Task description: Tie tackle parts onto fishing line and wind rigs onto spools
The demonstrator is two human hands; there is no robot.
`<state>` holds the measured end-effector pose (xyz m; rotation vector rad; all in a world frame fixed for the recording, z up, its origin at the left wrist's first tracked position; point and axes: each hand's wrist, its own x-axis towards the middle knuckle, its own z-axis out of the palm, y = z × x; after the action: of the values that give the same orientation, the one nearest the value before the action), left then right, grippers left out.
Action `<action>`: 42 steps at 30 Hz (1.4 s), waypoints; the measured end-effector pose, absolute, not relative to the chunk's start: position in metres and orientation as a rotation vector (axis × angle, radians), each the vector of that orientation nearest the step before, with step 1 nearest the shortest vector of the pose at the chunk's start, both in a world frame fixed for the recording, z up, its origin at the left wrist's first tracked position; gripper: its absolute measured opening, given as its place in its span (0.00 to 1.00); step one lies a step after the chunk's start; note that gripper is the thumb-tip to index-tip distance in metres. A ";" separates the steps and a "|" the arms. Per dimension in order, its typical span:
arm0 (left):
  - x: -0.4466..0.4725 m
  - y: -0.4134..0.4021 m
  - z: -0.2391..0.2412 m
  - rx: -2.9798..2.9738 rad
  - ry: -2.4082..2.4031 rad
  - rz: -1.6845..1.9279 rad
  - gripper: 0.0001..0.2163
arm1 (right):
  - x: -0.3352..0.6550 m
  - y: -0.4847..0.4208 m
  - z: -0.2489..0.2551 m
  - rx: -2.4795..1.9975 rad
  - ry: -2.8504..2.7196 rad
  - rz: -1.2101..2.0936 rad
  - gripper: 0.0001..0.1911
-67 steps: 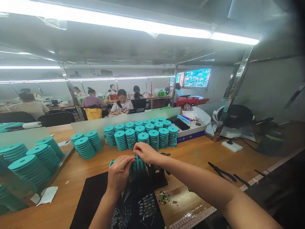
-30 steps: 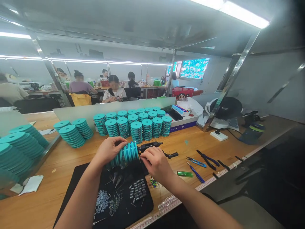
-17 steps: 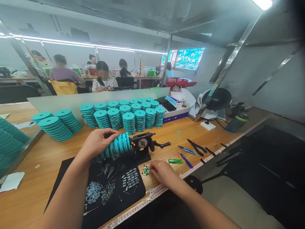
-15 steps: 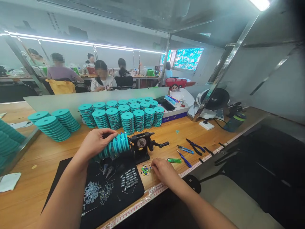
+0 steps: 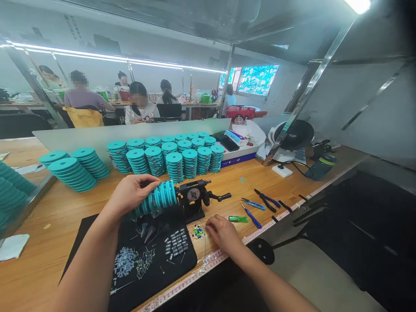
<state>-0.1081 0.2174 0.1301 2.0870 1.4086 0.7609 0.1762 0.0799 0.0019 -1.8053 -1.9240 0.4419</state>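
Observation:
My left hand (image 5: 134, 193) is closed over a row of teal foam spools (image 5: 164, 193) on the shaft of a black hand-crank winder (image 5: 193, 195), thumb and fingers on their rims. My right hand (image 5: 222, 229) is low over the wood, fingertips pinched together beside a small heap of colored-head pins (image 5: 197, 232). A thin dark line (image 5: 205, 245) shows just below those fingertips; whether they grip it is too fine to tell. Under the winder lies a black mat (image 5: 156, 286) with rows of grey cylinders (image 5: 177, 245), a pile of pale small pieces (image 5: 124, 261) and metal pins (image 5: 145, 263).
Stacks of teal spools (image 5: 174, 167) stand behind the winder, more at left (image 5: 68, 175). To the right lie a green lighter (image 5: 238, 219), blue snips (image 5: 252, 203), pliers (image 5: 266, 201) and a blue-handled tool (image 5: 251, 217). A tape measure (image 5: 175, 289) lines the front edge. People sit beyond the partition.
My right hand has shifted very slightly, and the thin dark line below its fingertips now shows more clearly. My left hand stays on the spools.

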 end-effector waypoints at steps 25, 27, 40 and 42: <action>-0.104 0.212 0.140 2.096 1.306 0.838 0.15 | 0.093 0.221 0.150 -1.101 -2.279 0.716 0.08; -0.104 0.212 0.140 2.100 1.300 0.833 0.15 | 0.093 0.220 0.149 -1.105 -2.296 0.700 0.08; -0.103 0.210 0.142 2.114 1.314 0.844 0.14 | 0.090 0.216 0.153 -1.096 -2.339 0.620 0.03; -0.103 0.210 0.142 2.117 1.314 0.845 0.14 | 0.090 0.217 0.154 -1.095 -2.345 0.634 0.03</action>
<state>-0.1028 0.2103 0.1419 2.1169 1.3142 0.8450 0.0903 0.2168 0.1541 -1.0947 -2.3450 0.6338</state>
